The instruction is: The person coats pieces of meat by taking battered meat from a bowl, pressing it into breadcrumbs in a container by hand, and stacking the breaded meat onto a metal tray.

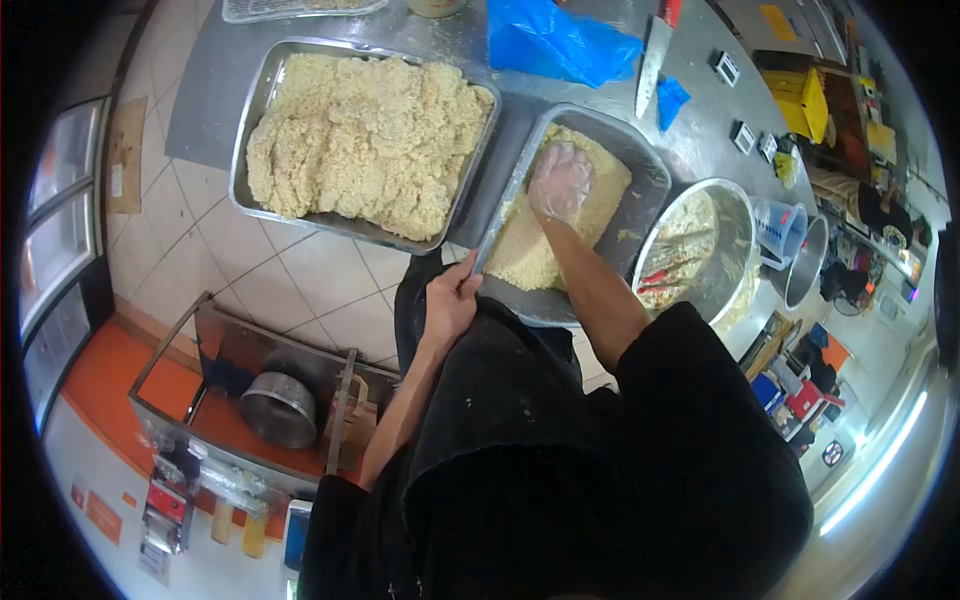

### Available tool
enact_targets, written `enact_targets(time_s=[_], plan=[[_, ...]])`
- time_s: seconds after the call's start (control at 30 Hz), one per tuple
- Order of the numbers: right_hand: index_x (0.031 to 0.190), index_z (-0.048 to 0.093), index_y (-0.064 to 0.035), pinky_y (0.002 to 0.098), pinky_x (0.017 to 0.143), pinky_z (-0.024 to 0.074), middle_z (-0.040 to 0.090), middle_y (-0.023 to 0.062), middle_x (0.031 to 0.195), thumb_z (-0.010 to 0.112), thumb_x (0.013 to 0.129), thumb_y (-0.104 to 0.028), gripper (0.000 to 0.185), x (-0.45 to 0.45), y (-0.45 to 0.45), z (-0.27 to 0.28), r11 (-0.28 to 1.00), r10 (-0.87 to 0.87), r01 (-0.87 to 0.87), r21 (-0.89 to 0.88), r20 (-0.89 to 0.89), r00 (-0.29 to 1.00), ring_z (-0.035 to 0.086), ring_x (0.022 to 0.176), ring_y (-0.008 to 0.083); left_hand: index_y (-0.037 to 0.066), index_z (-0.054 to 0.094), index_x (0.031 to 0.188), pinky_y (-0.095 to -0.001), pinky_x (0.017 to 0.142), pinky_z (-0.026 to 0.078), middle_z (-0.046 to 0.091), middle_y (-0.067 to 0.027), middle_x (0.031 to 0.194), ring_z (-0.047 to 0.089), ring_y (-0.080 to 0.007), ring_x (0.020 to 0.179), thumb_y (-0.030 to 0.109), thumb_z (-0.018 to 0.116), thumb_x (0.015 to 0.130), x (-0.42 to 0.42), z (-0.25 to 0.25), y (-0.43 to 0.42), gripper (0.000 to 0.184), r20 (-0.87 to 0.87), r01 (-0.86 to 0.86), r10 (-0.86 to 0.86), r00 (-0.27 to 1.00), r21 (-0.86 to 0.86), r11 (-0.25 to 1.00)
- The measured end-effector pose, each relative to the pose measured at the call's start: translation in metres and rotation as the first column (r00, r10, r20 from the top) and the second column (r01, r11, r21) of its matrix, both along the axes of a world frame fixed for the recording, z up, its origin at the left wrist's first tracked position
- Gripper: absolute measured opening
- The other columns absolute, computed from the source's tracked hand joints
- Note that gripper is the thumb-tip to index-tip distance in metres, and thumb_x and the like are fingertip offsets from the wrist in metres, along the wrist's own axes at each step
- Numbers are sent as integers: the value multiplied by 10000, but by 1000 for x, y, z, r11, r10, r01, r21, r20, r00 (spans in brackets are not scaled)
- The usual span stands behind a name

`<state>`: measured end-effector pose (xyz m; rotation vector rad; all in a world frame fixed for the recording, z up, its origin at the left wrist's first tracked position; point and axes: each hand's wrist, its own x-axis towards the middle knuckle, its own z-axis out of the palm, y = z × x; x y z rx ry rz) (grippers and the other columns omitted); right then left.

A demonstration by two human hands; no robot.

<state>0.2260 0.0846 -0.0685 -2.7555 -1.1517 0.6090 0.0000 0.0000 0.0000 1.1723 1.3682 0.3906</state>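
Note:
My right hand point(562, 180), in a clear plastic glove, lies palm down on pale breadcrumbs point(525, 245) inside a deep grey tub point(650, 170). Its fingers look flat against the crumbs, though the glove blurs their outline. Bare and ungloved, my left hand point(452, 300) grips the near left rim of that tub. Left of the tub stands a metal tray point(240, 170) heaped with crumb-coated pieces point(365, 140). On the right is a round steel bowl point(740, 215) with whitish batter and red-handled tongs point(655, 280) in it.
A knife point(653, 65) with a red handle lies on the steel table point(205, 110) beside a blue plastic bag point(560, 40). Small digital timers point(727, 68) and a clear plastic jug point(778, 230) are at the right. A steel pot point(278, 410) sits on a low shelf at lower left.

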Motion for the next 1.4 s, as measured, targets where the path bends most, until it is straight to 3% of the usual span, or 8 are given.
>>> enact_targets(time_s=[0.07, 0.17, 0.4, 0.5, 0.8, 1.1, 1.27, 1.4], plan=[[1125, 597, -110, 498, 1040, 257, 532, 157, 1191, 470, 908, -362, 356, -10, 4, -4, 981, -29, 35, 191, -36, 999, 464, 1118, 339, 54, 601, 1225, -283, 778, 492, 665, -229, 977, 686, -237, 892, 26, 608, 852, -10, 6, 12, 374, -14, -14, 14, 1000, -27, 1000], [1112, 592, -71, 511, 1036, 270, 527, 166, 1194, 471, 911, -344, 360, 31, -56, -16, 885, 351, -451, 115, 472, 809, 456, 1141, 347, 54, 604, 1220, -289, 764, 493, 668, -220, 967, 685, -224, 842, 23, 602, 851, 11, 0, -3, 371, 47, -8, 5, 999, 69, 998], [1100, 613, -39, 507, 1015, 322, 582, 180, 1133, 403, 947, -371, 422, 10, -46, 13, 910, 84, -191, 369, 286, 954, 505, 1127, 347, 72, 607, 1215, -299, 705, 494, 631, -247, 871, 678, -237, 773, 50, 616, 849, -2, 4, -10, 366, 52, 34, -41, 998, 126, 991], [1013, 607, 36, 471, 868, 426, 618, 241, 1036, 469, 903, -427, 496, 48, -19, 40, 995, 69, -63, 78, -76, 995, 574, 1006, 384, 82, 599, 1230, -286, 753, 491, 651, -241, 941, 682, -204, 839, 58, 615, 853, -1, -7, -9, 377, -2, 48, -49, 999, 102, 994], [1085, 637, -20, 427, 778, 470, 674, 195, 950, 694, 708, -468, 589, 55, -64, 70, 567, 455, -738, -367, -607, 652, 638, 851, 304, 61, 583, 1241, -288, 809, 486, 651, -236, 1025, 679, -219, 928, 88, 615, 856, -3, -8, -11, 387, 9, 50, -51, 999, 67, 996], [1086, 659, -44, 392, 747, 498, 683, 172, 952, 624, 841, -398, 432, 68, -88, 156, 686, 727, -715, 133, -106, 678, 647, 799, 304, 53, 583, 1236, -301, 816, 479, 646, -238, 1039, 673, -241, 944, 125, 620, 866, 1, -15, -13, 379, 37, 40, -43, 998, 68, 997], [1075, 659, -24, 392, 764, 488, 677, 180, 994, 515, 919, -429, 458, 59, -135, 83, 957, 7, -91, -274, -293, 956, 641, 882, 286, 59, 583, 1237, -306, 810, 487, 639, -246, 1050, 676, -253, 918, 116, 616, 868, 2, -22, -17, 375, 30, 42, -46, 998, 122, 992], [1097, 620, 14, 377, 712, 490, 680, 83, 949, 476, 950, -496, 549, 5, -145, 69, 858, -441, 434, -274, -825, 353, 630, 793, 230, 69, 576, 1252, -306, 770, 502, 677, -197, 921, 664, -193, 815, 102, 610, 872, 2, -5, -13, 383, -46, 78, -75, 996, 66, 995]])
